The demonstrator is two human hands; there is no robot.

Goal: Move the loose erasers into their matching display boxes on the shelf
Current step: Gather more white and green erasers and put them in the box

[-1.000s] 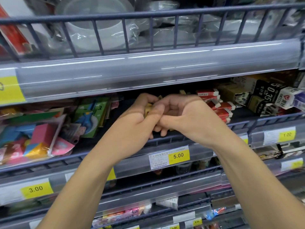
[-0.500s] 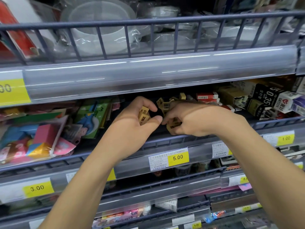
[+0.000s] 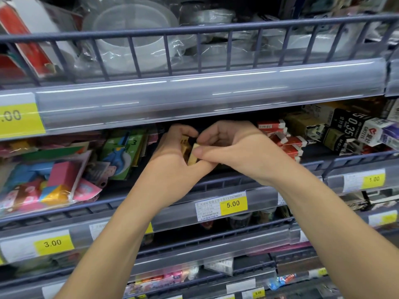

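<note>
From the head view, you are holding small yellow erasers (image 3: 192, 156) just above the 5.00 price tag (image 3: 233, 204). Your left hand (image 3: 172, 156) is curling around a few; your right hand (image 3: 233, 149) is pinching one. They are looking light and firm, so hold their flat sides. The shelf (image 3: 216, 186) is crowded, with red erasers (image 3: 287, 143) up and right of the tag.

Two bare forearms, sleeveless to the frame edge, no jewellery.
</note>
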